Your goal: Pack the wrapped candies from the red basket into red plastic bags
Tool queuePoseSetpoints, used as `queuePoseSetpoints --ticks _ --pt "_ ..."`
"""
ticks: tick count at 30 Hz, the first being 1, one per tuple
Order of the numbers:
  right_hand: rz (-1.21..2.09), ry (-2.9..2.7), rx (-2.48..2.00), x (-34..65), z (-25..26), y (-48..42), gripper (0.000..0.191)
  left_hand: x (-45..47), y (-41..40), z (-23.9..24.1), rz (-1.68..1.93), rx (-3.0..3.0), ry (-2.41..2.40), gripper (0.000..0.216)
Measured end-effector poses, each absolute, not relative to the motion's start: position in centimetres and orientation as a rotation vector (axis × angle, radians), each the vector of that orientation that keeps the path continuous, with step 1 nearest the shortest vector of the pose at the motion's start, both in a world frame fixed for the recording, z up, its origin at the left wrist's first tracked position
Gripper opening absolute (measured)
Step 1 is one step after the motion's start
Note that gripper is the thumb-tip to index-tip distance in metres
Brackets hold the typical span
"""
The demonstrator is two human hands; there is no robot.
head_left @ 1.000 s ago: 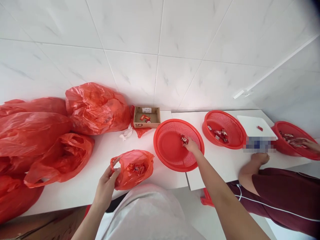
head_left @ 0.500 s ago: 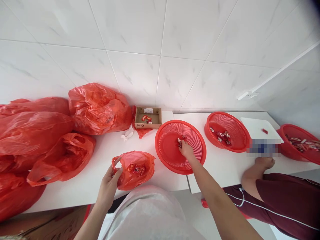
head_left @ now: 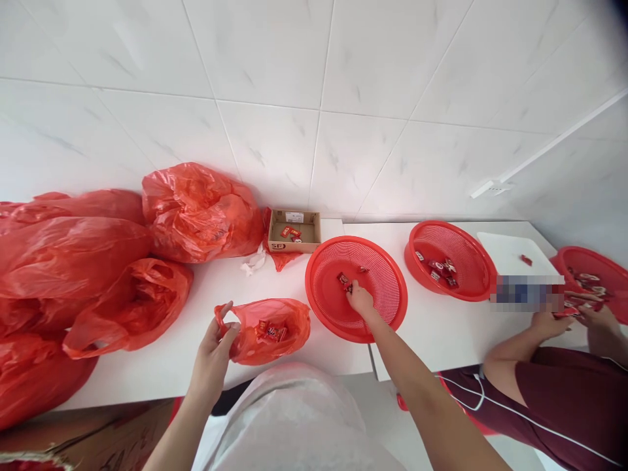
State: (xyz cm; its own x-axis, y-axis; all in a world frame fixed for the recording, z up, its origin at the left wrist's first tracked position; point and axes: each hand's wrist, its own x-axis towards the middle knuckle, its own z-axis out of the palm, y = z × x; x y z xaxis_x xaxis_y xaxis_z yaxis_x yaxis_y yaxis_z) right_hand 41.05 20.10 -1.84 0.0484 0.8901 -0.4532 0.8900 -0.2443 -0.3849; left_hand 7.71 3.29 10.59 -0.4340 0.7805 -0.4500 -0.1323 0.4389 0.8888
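Observation:
My left hand (head_left: 216, 341) is closed around the handle of a red plastic bag (head_left: 294, 320), holding its mouth open on the white table. Several small wrapped candies (head_left: 271, 331) lie inside that bag. Down in a red mesh basket (head_left: 314, 261) to the right, my right hand (head_left: 360, 301) has its fingertips pinched on a small wrapped candy (head_left: 348, 287). Another candy (head_left: 342, 278) lies just beside the fingers, and one more sits near the basket's far side. My fingers partly hide what they pinch.
Full red bags (head_left: 201, 216) crowd the left. An open cardboard box (head_left: 307, 233) with a few candies stands at the back. Rightward are a second red basket (head_left: 471, 255), a white tray (head_left: 510, 252) and a third basket (head_left: 608, 261), where a co-worker's hands (head_left: 549, 324) hold candies.
My right hand has shifted slightly left and down within the basket, and the candies there lie more spread out. The bag's mouth is stretched wider. The co-worker's hands now hold candies.

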Motion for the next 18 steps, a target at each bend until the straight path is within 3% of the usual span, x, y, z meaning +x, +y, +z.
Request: queuePoseSetpoints --ticks 8,13,18 --pt "1.401 -1.707 -1.817 37.0 4.0 18.1 0.029 7.8 3.3 10.7 1.166 0.566 1.73 0.069" --pt "1.75 -1.696 -1.248 29.1 7.1 13.4 0.025 7.8 3.2 10.8 1.175 0.564 1.723 0.07" --pt "1.617 -2.047 -1.266 25.5 6.4 10.7 0.047 7.6 2.8 11.0 1.201 0.544 1.737 0.068"
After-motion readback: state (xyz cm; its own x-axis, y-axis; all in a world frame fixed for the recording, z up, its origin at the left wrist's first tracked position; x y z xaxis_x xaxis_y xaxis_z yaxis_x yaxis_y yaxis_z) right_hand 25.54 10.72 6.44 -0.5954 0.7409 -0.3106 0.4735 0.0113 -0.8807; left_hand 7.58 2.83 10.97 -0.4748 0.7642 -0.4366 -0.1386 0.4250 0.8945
